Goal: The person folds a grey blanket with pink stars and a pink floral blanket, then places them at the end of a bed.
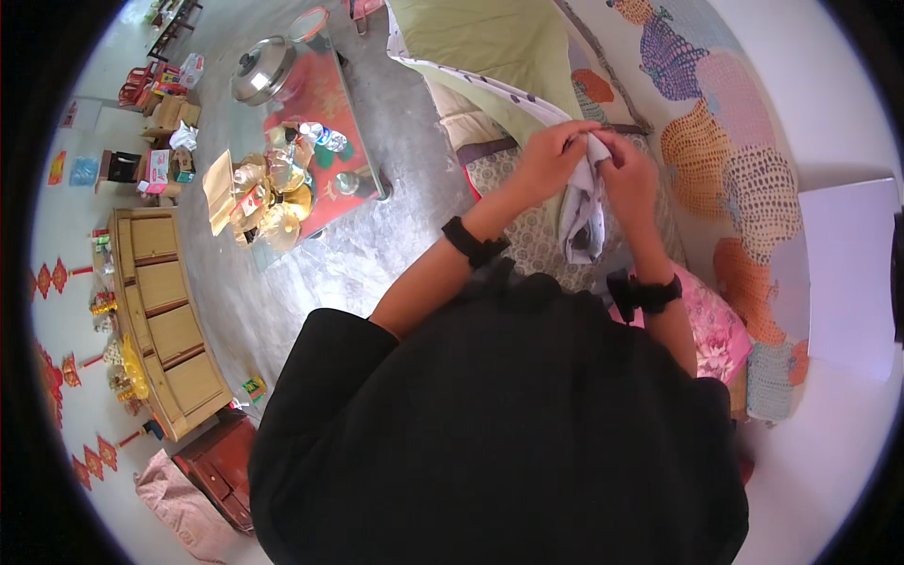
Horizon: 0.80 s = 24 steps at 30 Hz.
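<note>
A large cloth, green on one face (490, 47) and white with dark spots along its edge, stretches away from me over a patterned sofa or bed (537, 235). At its near end, a bunched white part (582, 212) hangs down in folds. My left hand (554, 160) is closed on the top of this bunch, thumb and fingers pinching its edge. Close beside it, my right hand (629, 177) grips the same edge from the right. The fingertips of both hands nearly meet. Black straps circle both my wrists.
A glass-topped table (363, 113) to the left bears a lidded metal pot (264, 71), bottles and gold-coloured dishes. A pink floral cushion (711, 325) lies by my right forearm. Crocheted covers (706, 141) line the right wall. A wooden cabinet (169, 320) stands far left.
</note>
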{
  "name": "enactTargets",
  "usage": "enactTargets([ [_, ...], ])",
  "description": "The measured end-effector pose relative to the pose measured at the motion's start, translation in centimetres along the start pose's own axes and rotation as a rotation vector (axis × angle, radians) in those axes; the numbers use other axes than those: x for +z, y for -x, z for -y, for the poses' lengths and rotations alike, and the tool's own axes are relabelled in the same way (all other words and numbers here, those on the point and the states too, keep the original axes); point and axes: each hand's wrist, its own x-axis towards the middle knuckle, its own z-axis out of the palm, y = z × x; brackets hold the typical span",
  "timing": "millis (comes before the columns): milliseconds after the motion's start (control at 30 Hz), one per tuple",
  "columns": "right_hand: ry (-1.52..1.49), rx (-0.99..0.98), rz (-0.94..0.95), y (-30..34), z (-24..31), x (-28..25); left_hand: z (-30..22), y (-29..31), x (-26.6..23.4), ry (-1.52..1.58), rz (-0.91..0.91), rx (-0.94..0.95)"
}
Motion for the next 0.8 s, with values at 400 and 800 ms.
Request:
enactTargets([
  [400, -0.819, 0.038, 0.391, -0.1, -1.7, -0.6, 1.0, -0.7, -2.2, 0.021, -0.05, -0.079],
  [800, -0.187, 0.316, 0.303, 7.0, -16.5, 1.8, -0.8, -1.3, -5.7, 0.448, -0.286, -0.077],
])
